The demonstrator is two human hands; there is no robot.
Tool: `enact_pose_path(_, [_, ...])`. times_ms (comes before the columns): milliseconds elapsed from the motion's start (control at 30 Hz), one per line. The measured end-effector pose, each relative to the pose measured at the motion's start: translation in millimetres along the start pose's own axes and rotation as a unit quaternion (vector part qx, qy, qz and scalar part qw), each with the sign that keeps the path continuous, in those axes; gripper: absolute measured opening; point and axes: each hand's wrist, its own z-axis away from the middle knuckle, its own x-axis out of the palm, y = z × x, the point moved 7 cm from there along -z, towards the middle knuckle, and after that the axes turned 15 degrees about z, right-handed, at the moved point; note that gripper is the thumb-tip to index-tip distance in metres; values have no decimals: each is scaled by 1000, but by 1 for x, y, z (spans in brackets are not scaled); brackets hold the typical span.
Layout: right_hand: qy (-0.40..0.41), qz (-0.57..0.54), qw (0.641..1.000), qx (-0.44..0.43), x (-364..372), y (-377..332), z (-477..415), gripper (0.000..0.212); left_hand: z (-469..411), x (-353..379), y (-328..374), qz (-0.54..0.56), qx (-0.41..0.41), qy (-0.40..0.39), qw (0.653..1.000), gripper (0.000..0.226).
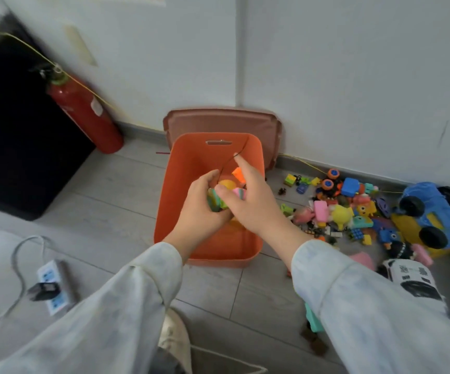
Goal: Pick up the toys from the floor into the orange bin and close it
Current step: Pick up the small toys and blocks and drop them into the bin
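Gripping a toy bundle [215,202], left hand [202,211] and right hand [253,203] hover over the orange bin [188,163].

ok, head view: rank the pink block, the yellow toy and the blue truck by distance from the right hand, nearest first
From the right hand, which is above the orange bin:
1. Pink block: on the floor, a little to the right of the bin.
2. Yellow toy: next to the block, on its right.
3. Blue truck: far right of the view.

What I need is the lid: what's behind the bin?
The brown lid stands against the wall right behind the bin; the bin hides its lower part and the floor there.
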Motion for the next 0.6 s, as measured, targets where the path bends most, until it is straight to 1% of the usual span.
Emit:
enact_pose_path(67, [9, 6, 1000, -1, 7, 1, -3, 79, 0, -7, -7, -18, -8, 5, 1000, 86])
enact_pose_path(167, [9, 27, 1000, -11, 12, 2, -3, 77, -1, -12, -12, -48, 1, 5, 999, 83])
enact_pose_path(333, [30, 55, 998, -19, 7, 12, 2, 68, 0, -11, -15, -58, -13, 15, 998, 80])
enact_pose_path(500, [71, 87, 994, -4, -23, 40, 14, 65, -2, 16, 0, -61, 1, 6, 998, 76])
enact_pose_path(600, [89, 107, 990, 18, -44, 66, 27, 67, -1, 43, 18, -67, 41, -8, 997, 72])
